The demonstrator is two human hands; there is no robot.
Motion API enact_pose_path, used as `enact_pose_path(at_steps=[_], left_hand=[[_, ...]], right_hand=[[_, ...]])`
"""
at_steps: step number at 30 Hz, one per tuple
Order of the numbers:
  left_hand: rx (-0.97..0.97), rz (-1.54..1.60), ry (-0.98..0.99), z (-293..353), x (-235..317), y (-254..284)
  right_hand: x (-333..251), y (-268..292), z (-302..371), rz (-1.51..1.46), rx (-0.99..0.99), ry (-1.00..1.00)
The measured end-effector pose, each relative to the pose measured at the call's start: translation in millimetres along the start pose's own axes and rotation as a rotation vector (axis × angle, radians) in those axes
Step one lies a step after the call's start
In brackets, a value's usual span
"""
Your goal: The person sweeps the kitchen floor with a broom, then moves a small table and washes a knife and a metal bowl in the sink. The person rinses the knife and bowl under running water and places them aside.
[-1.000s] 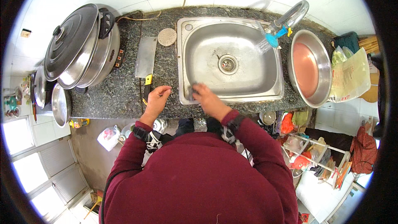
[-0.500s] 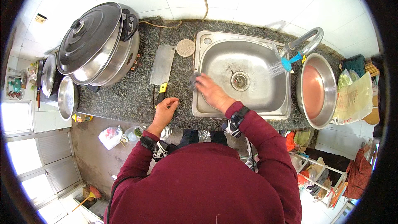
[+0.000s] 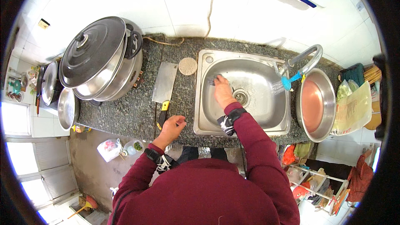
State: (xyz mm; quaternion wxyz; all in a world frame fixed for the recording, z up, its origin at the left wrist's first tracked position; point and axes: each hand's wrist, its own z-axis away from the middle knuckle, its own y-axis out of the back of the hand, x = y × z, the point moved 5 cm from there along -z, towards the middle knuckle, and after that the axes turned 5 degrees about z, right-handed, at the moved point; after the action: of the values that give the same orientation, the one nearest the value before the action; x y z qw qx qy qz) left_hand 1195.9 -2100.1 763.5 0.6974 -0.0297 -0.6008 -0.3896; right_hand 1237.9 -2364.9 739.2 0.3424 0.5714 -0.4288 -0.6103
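Observation:
My right hand (image 3: 223, 93) reaches into the steel sink (image 3: 266, 68) and presses a dark scrubbing pad (image 3: 211, 81) against its left inner wall, near the drain (image 3: 241, 96). My left hand (image 3: 171, 126) rests on the front edge of the speckled granite counter (image 3: 125, 112), fingers curled, empty. It lies just below the yellow-and-black handle of a cleaver (image 3: 165, 85) flat on the counter. A curved tap (image 3: 306, 56) with a blue nozzle hangs over the sink's right side.
A large lidded steel pot (image 3: 100, 58) stands at the counter's left, with smaller pans (image 3: 66, 108) beyond it. A round cork trivet (image 3: 188, 66) lies by the sink. A steel basin (image 3: 316, 104) and a bag of greens (image 3: 354, 104) sit to the right.
My right hand has moved from the sink's front rim deeper into the basin along its left wall. My left hand stayed at the counter edge and has curled. The view has shifted closer.

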Motion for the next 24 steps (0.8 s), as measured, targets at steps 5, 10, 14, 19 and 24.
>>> enact_pose_path(at_steps=[5, 10, 14, 19, 24], left_hand=[[-0.11, -0.154, 0.032, -14.6, -7.2, -5.5], [-0.135, -0.154, 0.035, -17.3, -5.8, -5.3], [-0.126, -0.21, -0.028, -16.4, 0.1, -6.5], [-0.15, -0.191, -0.012, -16.7, 3.8, -5.8], [-0.234, -0.15, -0.052, -18.0, 4.9, -1.2]], right_hand=[[-9.0, 10.6, -19.3, 0.032, 0.195, 0.34], [48.6, 22.4, -39.6, 0.16, 0.16, -0.303], [14.3, 24.5, -61.6, 0.006, 0.474, 0.183], [55.6, 18.8, -77.1, -0.153, 0.461, -0.258], [132.2, 28.0, -51.4, -0.055, 0.681, -0.604]])
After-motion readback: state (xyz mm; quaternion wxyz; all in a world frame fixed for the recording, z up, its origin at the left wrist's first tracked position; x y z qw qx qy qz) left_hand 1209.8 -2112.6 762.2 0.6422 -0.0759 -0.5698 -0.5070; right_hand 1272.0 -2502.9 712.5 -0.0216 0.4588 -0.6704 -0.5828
